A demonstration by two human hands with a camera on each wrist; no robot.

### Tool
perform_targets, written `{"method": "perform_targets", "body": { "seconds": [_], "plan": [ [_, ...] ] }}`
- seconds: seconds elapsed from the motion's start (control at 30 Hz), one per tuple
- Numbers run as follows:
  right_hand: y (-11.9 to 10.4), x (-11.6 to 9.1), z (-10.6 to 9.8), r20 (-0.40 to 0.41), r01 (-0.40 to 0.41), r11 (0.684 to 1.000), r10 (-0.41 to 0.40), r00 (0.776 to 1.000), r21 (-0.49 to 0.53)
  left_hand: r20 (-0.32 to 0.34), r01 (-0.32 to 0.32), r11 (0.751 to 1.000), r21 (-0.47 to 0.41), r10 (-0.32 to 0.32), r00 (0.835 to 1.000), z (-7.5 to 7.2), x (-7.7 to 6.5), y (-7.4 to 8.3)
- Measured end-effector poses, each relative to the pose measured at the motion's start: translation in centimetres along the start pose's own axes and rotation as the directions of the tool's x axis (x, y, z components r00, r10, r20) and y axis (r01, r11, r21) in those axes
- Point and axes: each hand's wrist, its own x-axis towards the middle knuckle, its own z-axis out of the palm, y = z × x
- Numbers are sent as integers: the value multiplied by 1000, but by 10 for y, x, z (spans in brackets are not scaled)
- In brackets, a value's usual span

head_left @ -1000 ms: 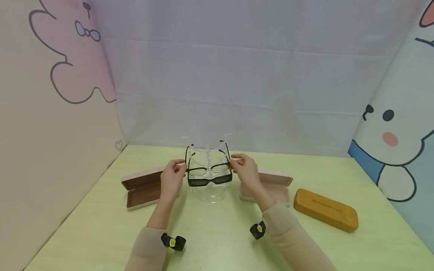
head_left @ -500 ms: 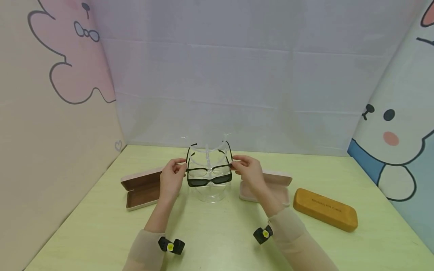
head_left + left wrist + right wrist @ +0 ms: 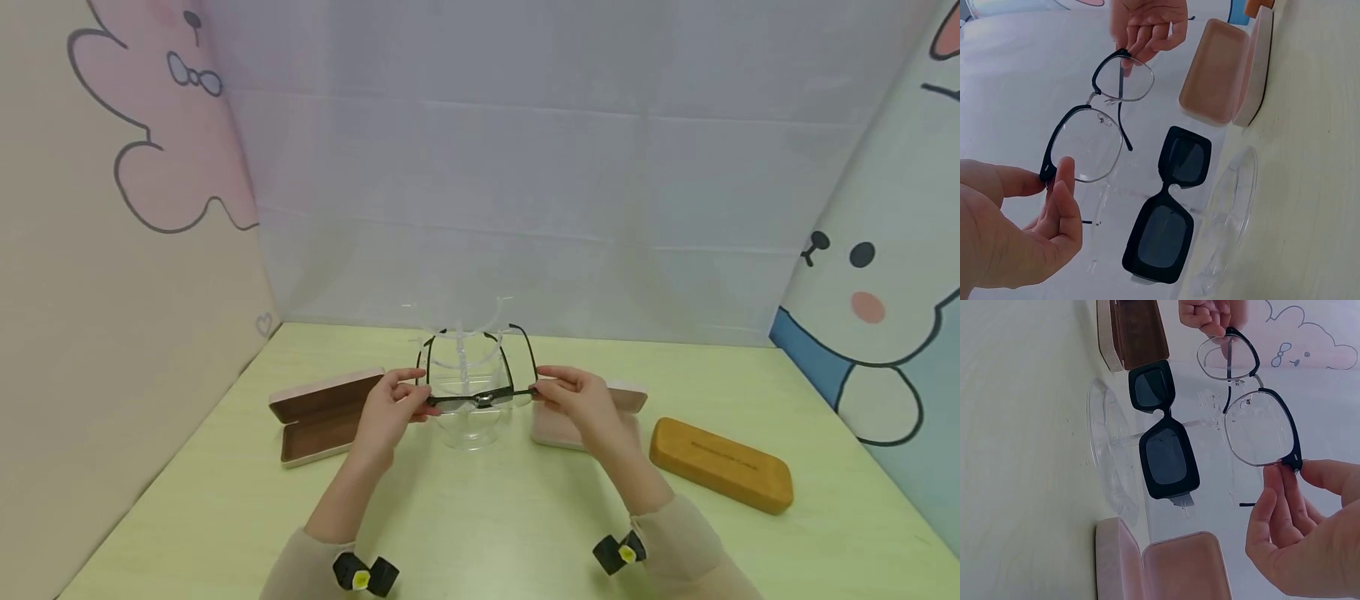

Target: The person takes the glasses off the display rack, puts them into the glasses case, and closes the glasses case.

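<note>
A pair of eyeglasses (image 3: 1092, 97), with black brow bars and thin metal rims, is held up in front of a clear display stand (image 3: 472, 435). My left hand (image 3: 388, 412) pinches its left front corner at the hinge. At the opposite hinge, my right hand (image 3: 588, 410) pinches the other corner between thumb and fingers. The temples stand unfolded, pointing toward the back wall. Black sunglasses (image 3: 1167, 459) with dark rectangular lenses sit on the stand's lower part. In the head view the eyeglasses overlap the sunglasses and mostly hide them.
An open case with a brown lining (image 3: 322, 429) lies left of the stand. Right of it is an open pink case (image 3: 558, 429), partly behind my right hand. Farther right lies a closed mustard-yellow case (image 3: 720, 465). A cloth-covered wall (image 3: 480, 208) rises behind the table.
Both hands have drawn the eyeglasses off the stand, toward me and slightly down and right. The sunglasses and the cases stay where they were.
</note>
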Motion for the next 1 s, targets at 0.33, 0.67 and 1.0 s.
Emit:
{"method": "perform_targets", "body": {
  "seconds": [0.33,0.67,1.0],
  "plan": [
    [6,-20,-16,40,13,998,-10,999,-61,136,51,999,-12,-49,990,4,-21,4],
    [8,-40,-30,85,37,997,-31,996,-65,270,28,999,17,-32,962,8,-43,13],
    [13,-50,-46,92,40,995,-31,995,-95,362,-6,1000,24,-3,932,20,-50,16]
  ]
}}
